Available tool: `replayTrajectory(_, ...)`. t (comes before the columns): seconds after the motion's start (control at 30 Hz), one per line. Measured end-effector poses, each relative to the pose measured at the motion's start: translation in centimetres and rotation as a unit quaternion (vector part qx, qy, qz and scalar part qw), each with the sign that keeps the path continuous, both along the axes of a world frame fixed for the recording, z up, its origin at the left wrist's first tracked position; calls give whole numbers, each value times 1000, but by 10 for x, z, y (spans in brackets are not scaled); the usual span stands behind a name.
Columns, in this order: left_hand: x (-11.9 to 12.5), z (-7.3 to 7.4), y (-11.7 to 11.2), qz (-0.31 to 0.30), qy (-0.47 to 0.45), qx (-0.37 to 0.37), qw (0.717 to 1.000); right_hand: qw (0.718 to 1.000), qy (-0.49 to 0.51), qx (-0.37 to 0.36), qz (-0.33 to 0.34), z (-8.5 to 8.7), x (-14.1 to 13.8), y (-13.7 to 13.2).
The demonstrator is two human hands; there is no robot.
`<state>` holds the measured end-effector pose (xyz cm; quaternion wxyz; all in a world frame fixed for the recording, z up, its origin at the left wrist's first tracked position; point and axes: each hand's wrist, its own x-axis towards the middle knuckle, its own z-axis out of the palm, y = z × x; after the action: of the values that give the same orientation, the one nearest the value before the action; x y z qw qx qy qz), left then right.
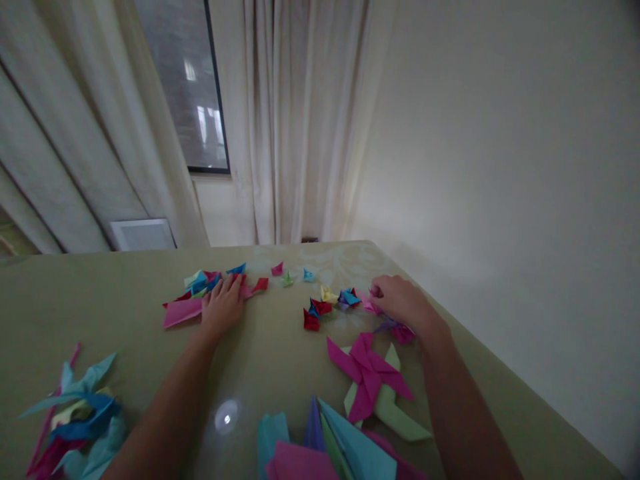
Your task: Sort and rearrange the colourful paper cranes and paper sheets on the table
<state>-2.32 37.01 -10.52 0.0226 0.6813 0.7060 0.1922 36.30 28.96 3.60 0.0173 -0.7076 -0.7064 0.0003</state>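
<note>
My left hand [223, 308] lies over a heap of folded paper pieces at the table's far left-middle, its fingers stretched forward on a red piece. Beside that palm is a flat pink folded paper [181, 312]; blue paper pieces [203, 285] stick out behind it. My right hand [403, 301] is at the right edge of the table with curled, pinched fingers at a small pink origami piece [371, 305]. Next to it lie a blue and red origami piece [349, 297], a yellow one [327, 295] and a red one [311, 320]. Under its wrist, a purple and magenta piece [401, 333] is partly covered.
Paper pinwheels, magenta [367, 373] and green [400, 417], lie before my right arm. Folded paper planes [345, 433] stand at the front. Paper birds [87, 400] and a pink stick [43, 437] are front left. A wall [525, 233] borders the table's right side.
</note>
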Motion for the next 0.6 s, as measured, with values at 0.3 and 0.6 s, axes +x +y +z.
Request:
replayTrajectory(0.3, 5, 9, 7, -44, 56, 17, 997, 999, 1, 30, -15, 0, -3, 0)
replayTrajectory(0.6, 12, 3, 5, -15, 66, 27, 997, 991, 79, 40, 100, -1, -48, -5)
